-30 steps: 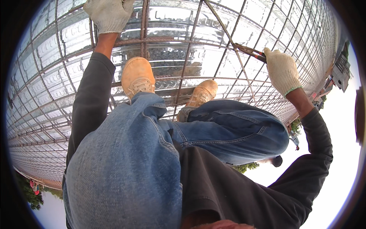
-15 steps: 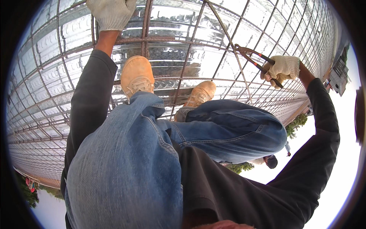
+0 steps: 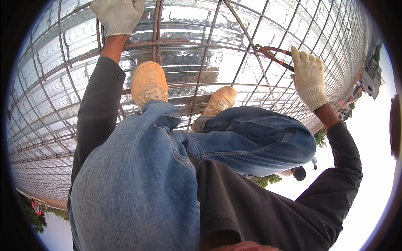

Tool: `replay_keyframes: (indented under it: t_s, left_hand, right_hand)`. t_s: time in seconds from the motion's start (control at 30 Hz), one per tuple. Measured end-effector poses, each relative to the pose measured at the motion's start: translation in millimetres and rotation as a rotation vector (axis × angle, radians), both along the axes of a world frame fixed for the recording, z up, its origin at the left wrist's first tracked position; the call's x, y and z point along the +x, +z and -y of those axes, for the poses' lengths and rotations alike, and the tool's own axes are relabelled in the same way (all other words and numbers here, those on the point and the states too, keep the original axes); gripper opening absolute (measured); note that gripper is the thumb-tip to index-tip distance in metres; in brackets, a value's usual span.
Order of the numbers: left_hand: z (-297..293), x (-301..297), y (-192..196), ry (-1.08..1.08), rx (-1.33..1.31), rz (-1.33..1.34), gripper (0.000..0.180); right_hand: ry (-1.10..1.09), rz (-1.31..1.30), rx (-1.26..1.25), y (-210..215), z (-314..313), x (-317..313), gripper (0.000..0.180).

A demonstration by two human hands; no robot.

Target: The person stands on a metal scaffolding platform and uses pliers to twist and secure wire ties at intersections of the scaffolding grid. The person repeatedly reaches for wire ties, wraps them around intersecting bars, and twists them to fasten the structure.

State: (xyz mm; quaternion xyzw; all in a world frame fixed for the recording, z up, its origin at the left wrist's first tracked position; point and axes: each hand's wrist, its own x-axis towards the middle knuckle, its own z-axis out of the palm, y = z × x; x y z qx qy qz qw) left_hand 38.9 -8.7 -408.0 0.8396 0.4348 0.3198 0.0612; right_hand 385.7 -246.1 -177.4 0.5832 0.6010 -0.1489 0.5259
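My right hand [image 3: 309, 77], in a pale knitted work glove, is closed round the handles of a pair of pincers [image 3: 263, 49]. Their handles are red and black and stand apart. The rusty jaws lie at a crossing of the rebar mesh [image 3: 156, 25], beside a thin diagonal bar [image 3: 239, 22]. At the upper left, my left hand [image 3: 117, 17], gloved likewise, reaches over the mesh. The picture's edge cuts off its fingers, so what it touches is hidden.
Shiny ribbed metal sheeting [image 3: 184, 14] lies beneath the bars. My tan shoes [image 3: 149, 81] stand on the mesh between my hands, and my bent knee [image 3: 299, 134] is at the right. Another person's dark-capped head [image 3: 298, 173] shows beyond it. Grey buildings [image 3: 370, 77] stand at the far right.
My right hand has turned on the pincers, its back now upward and its wrist lower. The jaws have shifted slightly up and left. My left hand has moved a little left.
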Motion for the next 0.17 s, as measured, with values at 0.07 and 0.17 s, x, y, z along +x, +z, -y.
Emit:
replay_keyframes:
  t_s: [0.07, 0.17]
  left_hand:
    - [2.3, 1.9, -0.2, -0.006, -0.027, -0.008, 0.023]
    - [0.4, 0.4, -1.9, -0.011, 0.001, 0.008, 0.023]
  right_hand:
    - [-0.222, 0.133, -0.239, 1.0, -15.6, -10.8, 0.057]
    - [-0.346, 0.134, -0.266, -7.1, -23.0, 0.6, 0.063]
